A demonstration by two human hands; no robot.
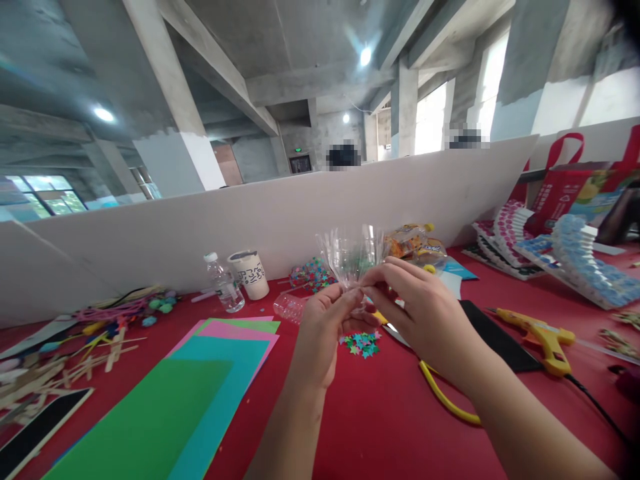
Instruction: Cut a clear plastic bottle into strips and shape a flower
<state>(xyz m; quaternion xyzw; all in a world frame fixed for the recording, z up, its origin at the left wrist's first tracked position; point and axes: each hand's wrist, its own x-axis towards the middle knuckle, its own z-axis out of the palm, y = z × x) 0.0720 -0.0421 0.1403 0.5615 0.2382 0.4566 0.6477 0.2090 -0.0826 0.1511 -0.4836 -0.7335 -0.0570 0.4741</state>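
Fringed plastic (351, 255), likely light and springy, flares mid-frame, left fingers (345, 305) and right fingers (387, 275) pinching its base, surest hold.

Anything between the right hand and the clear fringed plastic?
Nothing visible. The right hand meets the clear fringed plastic directly, beside the left hand holding it; the loose stars lie lower, on the red table.

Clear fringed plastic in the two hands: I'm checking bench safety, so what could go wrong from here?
The clear fringed plastic could slip, as the left hand and right hand pinch it by its narrow lower part. The nearby star sequins could scatter if brushed. The scissors, partly hidden by the right hand, might get knocked if that hand drops.
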